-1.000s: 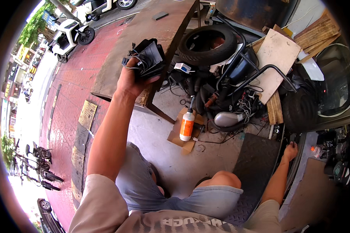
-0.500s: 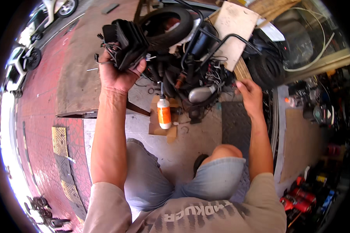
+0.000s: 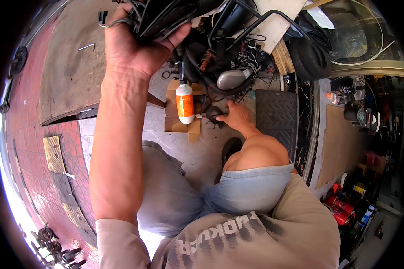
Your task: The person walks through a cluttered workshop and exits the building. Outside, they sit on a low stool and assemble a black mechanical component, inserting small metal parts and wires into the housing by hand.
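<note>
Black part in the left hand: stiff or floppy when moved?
Black part: body likely stiff, given its straight, hard-looking edges. The thin wire beside it probably flops and might snag, since it curves out past the left hand to a small connector.

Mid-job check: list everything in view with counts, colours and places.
wired part: 1, black, top, left of centre
small part: 1, black, floor near centre
cardboard: 1, brown, floor near centre
bottle: 1, white with orange label, at cardboard
table: 1, brown, upper left
bent rod: 1, silver, on table
heap of parts: uncountable, mostly black, upper centre
oval casing: 1, silver-grey, in heap
panel: 1, cream, upper right
tyre: at least 1, black, upper right
mat: 1, black, right of centre
clutter: count unclear, red and dark, lower right
bikes: count unclear, dark, lower left
left hand: 1, bare, top, holding wired part
right hand: 1, bare, centre, by small part
</note>
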`<state>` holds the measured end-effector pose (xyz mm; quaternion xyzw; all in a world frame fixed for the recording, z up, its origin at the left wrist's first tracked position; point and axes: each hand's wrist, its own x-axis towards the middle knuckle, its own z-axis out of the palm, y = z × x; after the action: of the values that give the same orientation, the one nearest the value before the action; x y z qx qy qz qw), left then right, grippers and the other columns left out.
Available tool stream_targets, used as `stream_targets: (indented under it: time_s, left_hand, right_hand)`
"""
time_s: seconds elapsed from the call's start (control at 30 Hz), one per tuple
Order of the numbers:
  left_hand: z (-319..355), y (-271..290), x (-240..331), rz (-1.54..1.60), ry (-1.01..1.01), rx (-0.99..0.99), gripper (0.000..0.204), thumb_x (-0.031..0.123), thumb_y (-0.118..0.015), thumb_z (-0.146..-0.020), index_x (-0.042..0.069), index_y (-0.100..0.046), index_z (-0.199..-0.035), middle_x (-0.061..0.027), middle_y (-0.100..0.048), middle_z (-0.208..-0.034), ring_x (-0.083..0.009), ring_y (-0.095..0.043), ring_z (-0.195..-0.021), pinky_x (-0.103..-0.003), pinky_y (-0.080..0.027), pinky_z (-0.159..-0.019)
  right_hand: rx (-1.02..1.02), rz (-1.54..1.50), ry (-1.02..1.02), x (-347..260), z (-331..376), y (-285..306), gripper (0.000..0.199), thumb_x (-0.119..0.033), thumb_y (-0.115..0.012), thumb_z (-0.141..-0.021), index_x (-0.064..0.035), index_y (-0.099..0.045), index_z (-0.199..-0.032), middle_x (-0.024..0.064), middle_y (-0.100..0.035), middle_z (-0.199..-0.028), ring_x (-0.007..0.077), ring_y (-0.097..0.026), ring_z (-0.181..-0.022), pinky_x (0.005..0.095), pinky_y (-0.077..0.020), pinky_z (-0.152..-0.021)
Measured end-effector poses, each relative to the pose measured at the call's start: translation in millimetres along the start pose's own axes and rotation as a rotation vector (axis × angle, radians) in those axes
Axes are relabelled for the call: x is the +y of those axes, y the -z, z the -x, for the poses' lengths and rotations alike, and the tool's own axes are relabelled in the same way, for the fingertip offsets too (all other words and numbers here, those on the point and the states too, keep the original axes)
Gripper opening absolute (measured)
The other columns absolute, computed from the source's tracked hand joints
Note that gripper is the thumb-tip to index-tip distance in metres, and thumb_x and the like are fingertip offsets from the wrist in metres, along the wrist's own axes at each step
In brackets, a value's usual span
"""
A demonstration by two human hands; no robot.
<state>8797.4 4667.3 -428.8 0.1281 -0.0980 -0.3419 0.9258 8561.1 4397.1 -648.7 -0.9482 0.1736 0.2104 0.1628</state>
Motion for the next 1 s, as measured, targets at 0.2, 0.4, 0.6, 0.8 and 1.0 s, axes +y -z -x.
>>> stream_targets:
  time_s: [0.2,0.4,0.6,0.8,1.0]
  left_hand:
    - [16,-19,20,-0.085,-0.078,0.018,0.054,0.033,-0.044,-0.098,0.000,-0.053,-0.141,-0.0233,-0.058,-0.139,-0.0421,-0.057,-0.126,-0.055,-0.053,-0.096]
    - [8,-41,-2,-0.203,-0.094,0.379,0.048,0.042,-0.055,-0.094,0.008,-0.060,-0.127,-0.0184,-0.064,-0.131,-0.0374,-0.061,-0.119,-0.053,-0.054,-0.090]
    - [-2,-41,-40,-0.205,0.127,0.315,0.047,0.042,-0.063,-0.090,0.009,-0.068,-0.123,-0.0129,-0.073,-0.114,-0.0304,-0.070,-0.101,-0.048,-0.058,-0.081]
    - [4,-38,-39,-0.247,0.132,0.314,0.042,0.040,-0.063,-0.091,0.011,-0.069,-0.121,-0.0074,-0.073,-0.116,-0.0260,-0.069,-0.103,-0.043,-0.054,-0.089]
    - [16,-44,-28,-0.266,0.074,0.282,0.050,0.041,-0.064,-0.090,0.013,-0.064,-0.132,-0.0077,-0.067,-0.130,-0.0269,-0.062,-0.121,-0.051,-0.049,-0.104]
  right_hand:
    - [-0.006,0.058,0.044,-15,0,-14,0.062,-0.043,-0.084,-0.077,-0.0023,-0.062,-0.118,0.0209,-0.062,-0.124,0.0417,-0.067,-0.104,0.0500,-0.0534,-0.088]
    - [0.044,-0.545,-0.005,4,-12,14,0.040,-0.035,-0.080,-0.083,0.0015,-0.069,-0.094,0.0148,-0.068,-0.085,0.0252,-0.064,-0.078,0.0410,-0.0493,-0.071]
    - [0.561,-0.903,0.379,-89,-7,191,0.032,-0.026,-0.064,-0.096,0.0035,-0.064,-0.084,0.0130,-0.056,-0.065,0.0186,-0.052,-0.060,0.0387,-0.0455,-0.061]
    - [0.700,-0.772,0.656,-164,18,260,0.026,-0.021,-0.062,-0.099,0.0028,-0.061,-0.087,0.0169,-0.055,-0.066,0.0206,-0.053,-0.059,0.0381,-0.0435,-0.058]
    - [0.714,-0.888,0.766,-183,25,261,0.031,-0.023,-0.060,-0.100,0.0012,-0.058,-0.081,0.0165,-0.055,-0.062,0.0273,-0.058,-0.056,0.0407,-0.0427,-0.055]
